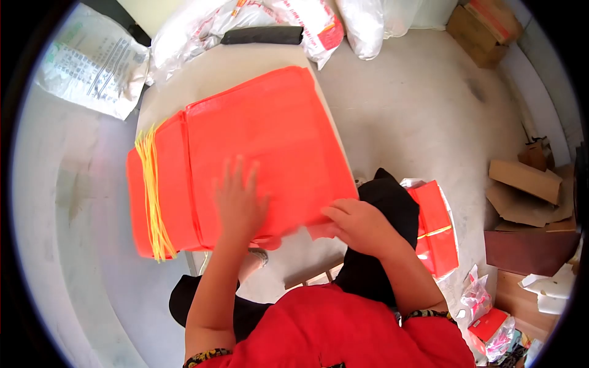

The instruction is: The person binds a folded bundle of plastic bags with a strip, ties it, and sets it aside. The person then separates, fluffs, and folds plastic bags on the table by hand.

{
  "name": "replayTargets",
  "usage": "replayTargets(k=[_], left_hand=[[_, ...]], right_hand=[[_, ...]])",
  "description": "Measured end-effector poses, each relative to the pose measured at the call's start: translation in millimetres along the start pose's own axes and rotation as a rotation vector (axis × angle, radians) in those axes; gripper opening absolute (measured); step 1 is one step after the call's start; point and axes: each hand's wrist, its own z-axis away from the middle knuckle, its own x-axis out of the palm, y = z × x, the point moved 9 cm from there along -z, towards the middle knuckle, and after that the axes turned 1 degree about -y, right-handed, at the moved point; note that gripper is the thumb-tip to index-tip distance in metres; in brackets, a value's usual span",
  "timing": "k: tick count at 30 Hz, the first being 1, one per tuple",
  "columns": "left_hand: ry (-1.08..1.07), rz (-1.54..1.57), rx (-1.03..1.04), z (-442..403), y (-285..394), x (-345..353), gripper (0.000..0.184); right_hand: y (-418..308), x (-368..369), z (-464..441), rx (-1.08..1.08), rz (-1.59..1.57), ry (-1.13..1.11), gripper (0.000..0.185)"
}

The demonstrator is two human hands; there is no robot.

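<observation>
Red sheets of thin material (264, 135) lie in a flat stack over a board-like table (245, 58). A bunch of yellow strings (152, 196) lies across the stack's left part. Spread on the red surface, my left hand (239, 199) has its fingers apart and slightly blurred. My right hand (359, 224) pinches the near right corner of the red material, where an edge hangs over the table's side. Below my left hand, the near edge of the material is crumpled and blurred.
White sacks (92, 58) and plastic bags stand beyond the table, with a black roll (262, 35) on its far edge. A tied red bundle (434, 227) is right of my knee. Cardboard boxes (531, 196) and wrapped packets (491, 325) are at the right.
</observation>
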Motion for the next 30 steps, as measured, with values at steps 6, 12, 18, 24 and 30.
replayTargets(k=[6,12,18,24,30], left_hand=[[-0.59,0.512,0.551,41.7,146.5,-22.6,0.042],[-0.757,0.992,0.519,51.5,165.5,-37.7,0.036],[-1.111,0.967,0.282,62.3,189.5,-10.5,0.039],[-0.955,1.06,0.165,50.9,194.7,-6.1,0.035],[-0.838,1.01,0.123,49.6,197.0,-12.6,0.027]], right_hand=[[-34.4,-16.9,5.7,-0.319,-0.266,0.128,0.033],[-19.4,-19.5,13.3,-0.238,-0.695,0.081,0.03],[7.8,-15.7,17.4,-0.099,-0.835,-0.089,0.021],[17.6,-24.0,25.2,0.033,-0.857,-0.002,0.021],[18.8,-21.5,23.3,-0.014,-0.868,0.023,0.02]])
